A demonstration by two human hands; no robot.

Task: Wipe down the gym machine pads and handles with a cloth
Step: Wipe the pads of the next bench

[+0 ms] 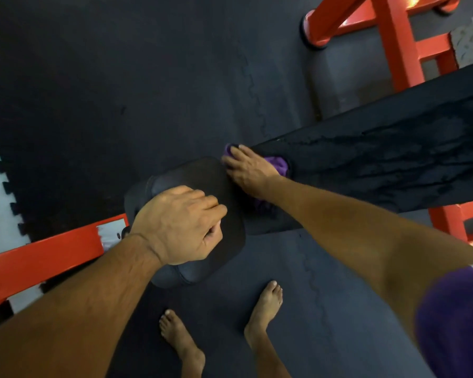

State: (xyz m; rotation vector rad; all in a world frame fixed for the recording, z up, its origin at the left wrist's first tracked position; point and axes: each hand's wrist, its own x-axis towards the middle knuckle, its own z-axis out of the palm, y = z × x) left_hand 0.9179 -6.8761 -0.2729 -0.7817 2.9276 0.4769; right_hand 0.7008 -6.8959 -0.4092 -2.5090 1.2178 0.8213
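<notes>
1. Floor point(79, 77): dark interlocking rubber mats, with a jigsaw-edged seam at far left where a pale surface shows beyond.
2. Orange frame bar point(38, 257): a painted steel member running from the lower left edge up toward the small pad, carrying a torn white label.
3. Left hand point(179, 225): rests on top of the small pad, fingers loosely curled against its surface and grasping nothing.
4. Small pad point(202, 173): a black, rounded cushion near the centre, just beside the end of the long pad.
5. Bare feet point(265, 304): two feet stand on the floor below the small pad.
6. Right hand point(247, 167): lies flat with fingers extended, pressing the cloth onto the near end of the long pad.
7. Cloth point(277, 163): purple, bunched beneath the right hand, showing at the fingertips and beside the wrist.
8. Long pad point(393, 154): a black upholstered cushion extending to the right edge, marked with dark wet streaks.
9. Orange machine frame point(393, 42): upright and cross members at upper right, behind the long pad.
10. Purple sleeve point(456, 323): blurred, at the lower right corner.
</notes>
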